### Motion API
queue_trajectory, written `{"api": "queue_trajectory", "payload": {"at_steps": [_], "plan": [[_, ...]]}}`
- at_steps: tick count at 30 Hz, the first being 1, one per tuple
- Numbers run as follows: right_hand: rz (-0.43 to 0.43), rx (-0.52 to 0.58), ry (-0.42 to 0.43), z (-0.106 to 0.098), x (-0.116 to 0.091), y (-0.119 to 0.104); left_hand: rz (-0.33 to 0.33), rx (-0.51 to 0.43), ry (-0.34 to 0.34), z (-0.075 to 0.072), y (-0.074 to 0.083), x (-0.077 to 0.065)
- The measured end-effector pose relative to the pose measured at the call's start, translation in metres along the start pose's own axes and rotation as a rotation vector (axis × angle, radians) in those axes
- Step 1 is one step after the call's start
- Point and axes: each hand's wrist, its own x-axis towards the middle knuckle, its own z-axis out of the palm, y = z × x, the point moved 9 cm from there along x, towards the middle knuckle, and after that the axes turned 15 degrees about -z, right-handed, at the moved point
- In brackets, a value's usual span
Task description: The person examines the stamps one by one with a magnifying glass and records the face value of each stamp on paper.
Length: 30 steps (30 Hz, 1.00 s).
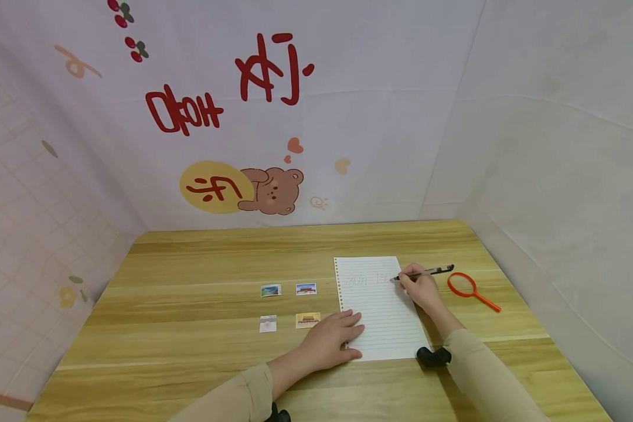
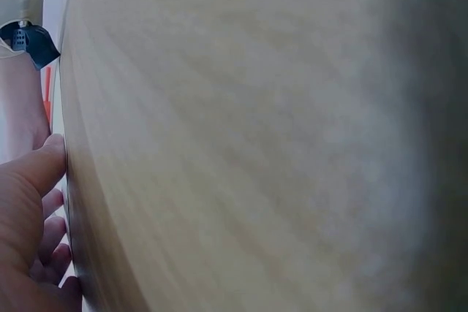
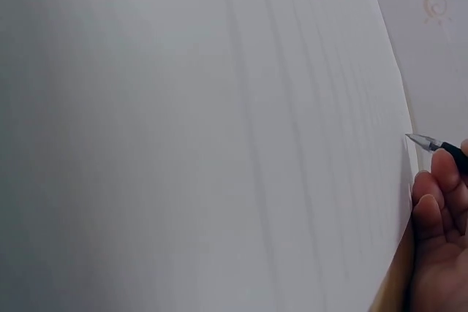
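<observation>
A sheet of lined loose-leaf paper [image 1: 382,328] lies on the wooden table, with faint handwriting near its top. My right hand [image 1: 424,293] pinches a black-and-clear pen [image 1: 438,270] at the sheet's upper right, its tip at the end of the writing. In the right wrist view, the metal pen tip [image 3: 420,139] points at the page and the fingers [image 3: 444,169] bend around the barrel. My left hand [image 1: 331,340] rests with spread fingers on the paper's lower left edge. In the left wrist view, its thumb [image 2: 44,162] lies along the table surface.
Left of the paper lie several small stamps: a blue-green one [image 1: 271,291], a red-and-blue building one [image 1: 306,289], a pale grey one [image 1: 268,324] and a yellow one [image 1: 307,319] beside my left hand. An orange-red magnifying glass [image 1: 486,301] lies right of my right hand. Printed cloth [image 1: 380,146] hangs behind.
</observation>
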Motion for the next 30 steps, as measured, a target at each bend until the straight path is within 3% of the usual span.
{"api": "queue_trajectory", "payload": {"at_steps": [10, 19, 30], "plan": [[-0.019, -0.066, -0.016, -0.001, 0.0, 0.001, 0.005, -0.01, 0.013, 0.001, -0.001, 0.0], [-0.058, -0.044, -0.032, 0.0, 0.0, -0.004, 0.017, -0.014, 0.019, 0.0, 0.0, 0.0], [0.021, 0.017, 0.055, -0.008, -0.004, 0.007, 0.001, -0.007, 0.008, 0.0, 0.0, 0.0]]}}
